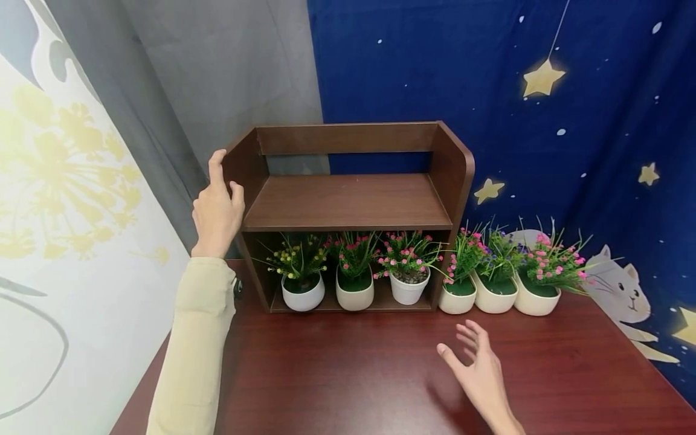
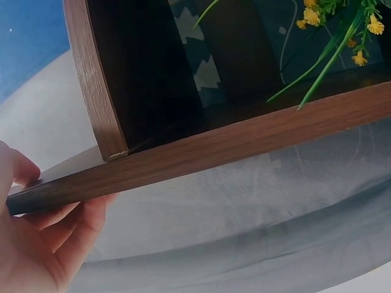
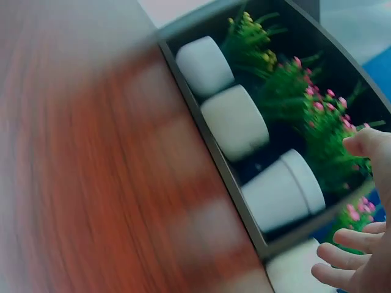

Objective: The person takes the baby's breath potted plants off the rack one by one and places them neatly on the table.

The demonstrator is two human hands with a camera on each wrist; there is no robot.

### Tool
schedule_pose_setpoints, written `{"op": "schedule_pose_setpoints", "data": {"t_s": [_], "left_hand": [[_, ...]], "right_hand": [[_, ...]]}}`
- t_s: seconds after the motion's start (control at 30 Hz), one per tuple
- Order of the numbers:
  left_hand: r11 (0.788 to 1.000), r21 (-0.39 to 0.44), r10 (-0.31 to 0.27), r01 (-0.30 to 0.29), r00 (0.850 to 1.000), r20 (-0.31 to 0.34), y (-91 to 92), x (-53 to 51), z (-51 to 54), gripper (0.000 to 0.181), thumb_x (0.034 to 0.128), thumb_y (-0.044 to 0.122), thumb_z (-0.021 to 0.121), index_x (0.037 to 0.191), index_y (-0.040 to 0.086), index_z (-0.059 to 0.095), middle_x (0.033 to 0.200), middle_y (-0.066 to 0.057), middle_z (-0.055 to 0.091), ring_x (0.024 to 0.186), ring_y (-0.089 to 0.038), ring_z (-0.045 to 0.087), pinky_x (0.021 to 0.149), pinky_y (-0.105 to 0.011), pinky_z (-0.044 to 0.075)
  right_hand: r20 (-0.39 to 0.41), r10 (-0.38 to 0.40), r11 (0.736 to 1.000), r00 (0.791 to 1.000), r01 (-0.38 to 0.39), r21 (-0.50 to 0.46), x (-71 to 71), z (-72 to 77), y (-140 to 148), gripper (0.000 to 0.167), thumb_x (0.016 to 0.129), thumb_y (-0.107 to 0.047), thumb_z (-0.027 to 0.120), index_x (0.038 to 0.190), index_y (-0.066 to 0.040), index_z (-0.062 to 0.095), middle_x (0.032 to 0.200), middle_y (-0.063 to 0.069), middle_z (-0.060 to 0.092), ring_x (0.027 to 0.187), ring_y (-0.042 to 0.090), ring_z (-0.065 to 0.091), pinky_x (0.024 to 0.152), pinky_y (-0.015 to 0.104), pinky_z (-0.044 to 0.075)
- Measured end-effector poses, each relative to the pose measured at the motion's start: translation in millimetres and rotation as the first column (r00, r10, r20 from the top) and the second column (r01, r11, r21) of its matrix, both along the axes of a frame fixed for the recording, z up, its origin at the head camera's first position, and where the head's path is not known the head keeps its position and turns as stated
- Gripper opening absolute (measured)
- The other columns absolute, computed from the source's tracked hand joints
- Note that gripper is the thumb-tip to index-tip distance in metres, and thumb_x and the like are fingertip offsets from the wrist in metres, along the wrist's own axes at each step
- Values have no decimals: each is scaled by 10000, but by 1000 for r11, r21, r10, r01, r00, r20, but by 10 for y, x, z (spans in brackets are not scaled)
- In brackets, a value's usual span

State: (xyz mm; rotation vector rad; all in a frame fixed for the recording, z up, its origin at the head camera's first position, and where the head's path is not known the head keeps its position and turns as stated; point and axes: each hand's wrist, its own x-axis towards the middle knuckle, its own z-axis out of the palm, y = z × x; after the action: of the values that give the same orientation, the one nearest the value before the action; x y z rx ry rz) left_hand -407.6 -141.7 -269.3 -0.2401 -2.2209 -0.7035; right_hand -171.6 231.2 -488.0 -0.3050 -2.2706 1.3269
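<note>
A brown wooden two-tier shelf (image 1: pixel 348 202) stands on the table. My left hand (image 1: pixel 217 211) holds its left side panel near the top, thumb on one face and fingers (image 2: pixel 82 229) on the other in the left wrist view. In the lower compartment stand a yellow-flowered pot (image 1: pixel 302 295), a pink-flowered cream pot (image 1: pixel 355 293) and a pink-flowered white pot (image 1: pixel 409 289). My right hand (image 1: pixel 481 374) is held over the table in front of the shelf's right end, fingers spread and loosely bent, with nothing in it.
Right of the shelf, close together, stand a narrow pink-flowered pot (image 1: pixel 458 299), a purple-flowered pot (image 1: pixel 496 293) and a larger pink-flowered pot (image 1: pixel 538 296). The reddish-brown table (image 1: pixel 337 362) extends forward. Behind hang a grey curtain (image 1: pixel 228 66) and a blue star-patterned curtain (image 1: pixel 424 66).
</note>
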Motion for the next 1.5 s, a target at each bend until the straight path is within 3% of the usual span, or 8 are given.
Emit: {"op": "schedule_pose_setpoints", "data": {"t_s": [0.1,0.3,0.57,0.87,1.13,1.5], "left_hand": [[1000,0,-1,1,1000,7,4,-6,-9,531,950,191,360,1441,341,225,516,-115,369,372,-272,310,363,-353,231],[1000,7,5,-5,1000,8,-13,8,-38,536,946,180,362,1441,339,232,507,-113,367,365,-273,305,361,-353,227],[1000,-3,4,-4,1000,-16,-20,6,-39,536,946,175,371,1444,323,240,504,-108,362,366,-271,301,366,-360,230],[1000,-9,6,-6,1000,-22,-17,-3,-5,530,948,179,367,1445,315,240,509,-109,367,371,-275,306,372,-364,236],[1000,-14,12,-13,1000,-23,-14,-11,-19,529,949,178,371,1445,307,240,509,-114,371,365,-272,306,368,-362,238],[999,-23,28,-29,999,-38,-2,-31,-16,529,950,186,369,1446,316,239,510,-103,366,386,-276,306,385,-366,237]], "right_hand": [[-32,60,997,998,-61,-40,-50,12,-122,723,780,-222,760,1346,-12,363,1275,177,522,1129,321,532,890,407,429],[-55,151,985,987,-155,-81,-216,26,-317,720,772,-230,767,1340,-26,374,1300,154,508,1145,301,529,894,421,432],[-21,178,983,984,-179,-43,-480,25,-375,838,746,-311,781,1394,-22,335,1359,177,440,1212,326,463,954,462,377],[85,75,997,994,-74,-14,-756,21,-464,977,746,-439,744,1450,-5,224,1403,247,347,1235,390,407,967,485,353],[37,52,983,998,-45,-177,-1039,-83,-518,981,793,-307,732,1448,70,106,1454,278,216,1304,387,305,1003,459,318],[107,-62,994,992,71,-78,-1239,-180,-497,961,822,-325,690,1450,73,81,1464,288,166,1349,361,197,1054,454,209]]}}
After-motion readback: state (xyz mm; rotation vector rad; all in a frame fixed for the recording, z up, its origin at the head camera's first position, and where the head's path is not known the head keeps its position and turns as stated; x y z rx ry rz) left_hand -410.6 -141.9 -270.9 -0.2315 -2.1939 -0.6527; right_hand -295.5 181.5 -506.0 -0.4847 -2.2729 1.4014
